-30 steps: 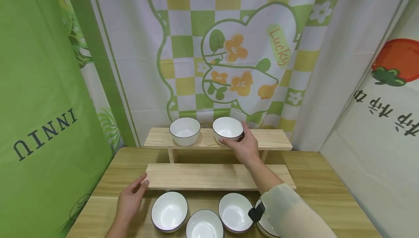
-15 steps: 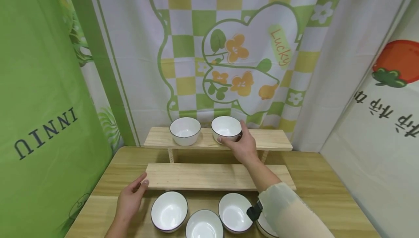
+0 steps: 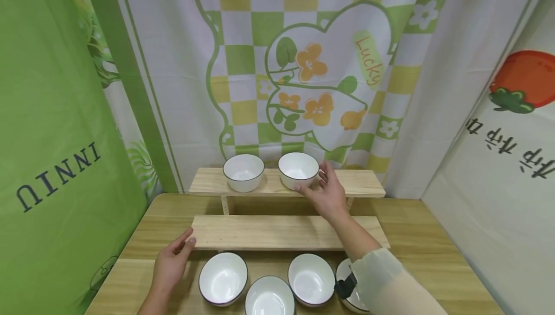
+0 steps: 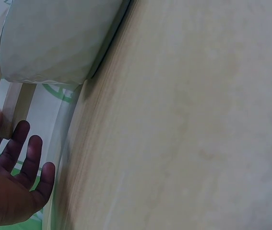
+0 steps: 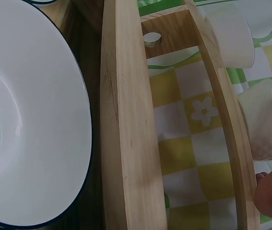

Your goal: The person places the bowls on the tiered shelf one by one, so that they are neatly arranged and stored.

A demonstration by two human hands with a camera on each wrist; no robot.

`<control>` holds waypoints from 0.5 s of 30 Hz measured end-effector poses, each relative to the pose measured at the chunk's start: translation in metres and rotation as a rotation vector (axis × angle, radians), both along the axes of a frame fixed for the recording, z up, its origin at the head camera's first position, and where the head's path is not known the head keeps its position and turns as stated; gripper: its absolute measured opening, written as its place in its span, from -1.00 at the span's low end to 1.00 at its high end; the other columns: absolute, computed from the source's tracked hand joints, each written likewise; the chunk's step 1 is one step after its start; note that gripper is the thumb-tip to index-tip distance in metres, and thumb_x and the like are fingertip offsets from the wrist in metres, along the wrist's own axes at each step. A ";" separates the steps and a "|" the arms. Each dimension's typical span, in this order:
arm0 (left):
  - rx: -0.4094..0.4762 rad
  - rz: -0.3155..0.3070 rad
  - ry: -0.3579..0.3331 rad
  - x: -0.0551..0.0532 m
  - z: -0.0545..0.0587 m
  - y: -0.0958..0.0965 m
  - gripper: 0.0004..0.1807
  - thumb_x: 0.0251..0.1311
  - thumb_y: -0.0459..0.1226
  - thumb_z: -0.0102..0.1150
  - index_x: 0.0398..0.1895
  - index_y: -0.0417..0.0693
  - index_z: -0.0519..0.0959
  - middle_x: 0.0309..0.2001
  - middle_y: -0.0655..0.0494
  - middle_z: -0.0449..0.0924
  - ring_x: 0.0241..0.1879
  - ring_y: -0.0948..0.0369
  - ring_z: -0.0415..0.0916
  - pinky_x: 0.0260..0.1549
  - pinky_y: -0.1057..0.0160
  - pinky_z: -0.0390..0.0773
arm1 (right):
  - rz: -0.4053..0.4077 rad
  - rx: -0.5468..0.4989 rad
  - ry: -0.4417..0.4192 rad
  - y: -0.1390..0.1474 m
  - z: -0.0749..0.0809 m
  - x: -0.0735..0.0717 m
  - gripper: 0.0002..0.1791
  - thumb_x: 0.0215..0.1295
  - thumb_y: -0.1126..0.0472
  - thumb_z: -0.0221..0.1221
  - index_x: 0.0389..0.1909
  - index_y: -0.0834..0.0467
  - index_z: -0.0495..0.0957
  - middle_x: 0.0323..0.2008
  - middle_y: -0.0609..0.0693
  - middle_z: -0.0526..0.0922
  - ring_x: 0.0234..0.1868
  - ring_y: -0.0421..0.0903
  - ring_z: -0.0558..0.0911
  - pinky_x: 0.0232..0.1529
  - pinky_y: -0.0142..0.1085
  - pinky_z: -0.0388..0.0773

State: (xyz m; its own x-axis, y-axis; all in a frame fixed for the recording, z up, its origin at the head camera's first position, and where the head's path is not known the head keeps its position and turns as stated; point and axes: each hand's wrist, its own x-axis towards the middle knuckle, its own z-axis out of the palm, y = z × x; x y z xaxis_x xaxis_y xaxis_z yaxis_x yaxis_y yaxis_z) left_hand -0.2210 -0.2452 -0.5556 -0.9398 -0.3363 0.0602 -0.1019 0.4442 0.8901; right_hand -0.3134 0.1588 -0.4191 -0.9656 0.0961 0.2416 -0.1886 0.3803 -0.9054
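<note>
In the head view my right hand (image 3: 328,194) is beside a white dark-rimmed bowl (image 3: 298,170) on the upper board of a wooden two-tier shelf (image 3: 282,232). Its fingers are spread off the bowl's right side, with the thumb tip low by the bowl's front. A matching bowl (image 3: 244,174) sits to the left on that board. My left hand (image 3: 171,262) pinches the left end of the lower board. In the left wrist view the thumb and fingers (image 4: 32,155) lie on either side of the board's end.
Several more white bowls stand on the wooden table (image 3: 433,257) before the shelf, among them a left one (image 3: 223,279) and a middle one (image 3: 270,298). My right sleeve overlaps the rightmost bowl (image 3: 347,274). Printed curtains (image 3: 182,88) hang behind and at both sides.
The right hand slid the bowl slightly left along the upper board, then its fingers came off the bowl's side. The left hand has stayed at the lower board's end.
</note>
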 end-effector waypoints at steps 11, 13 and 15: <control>-0.010 0.003 -0.008 0.001 0.000 0.000 -0.41 0.43 0.18 0.17 0.38 0.12 0.57 0.15 -0.04 0.70 -0.12 0.37 0.68 -0.08 0.45 0.50 | 0.034 -0.073 0.009 0.014 -0.003 0.013 0.26 0.07 0.02 0.61 0.64 0.21 0.00 0.56 0.18 0.23 0.54 0.13 0.28 0.49 -0.12 0.27; -0.018 0.005 -0.011 0.001 0.001 0.000 -0.41 0.43 0.19 0.17 0.38 0.12 0.57 0.15 -0.03 0.70 -0.09 0.33 0.69 -0.06 0.43 0.49 | 0.038 -0.082 0.011 0.016 -0.004 0.016 0.27 0.07 0.03 0.60 0.65 0.21 -0.02 0.57 0.18 0.22 0.55 0.12 0.27 0.49 -0.13 0.26; -0.025 0.008 -0.015 0.001 0.002 0.001 -0.41 0.43 0.19 0.16 0.38 0.13 0.57 0.15 -0.03 0.71 -0.06 0.27 0.69 -0.05 0.40 0.50 | 0.044 -0.083 0.014 0.018 -0.004 0.020 0.28 0.08 0.03 0.60 0.65 0.21 -0.04 0.57 0.18 0.21 0.55 0.11 0.26 0.49 -0.15 0.25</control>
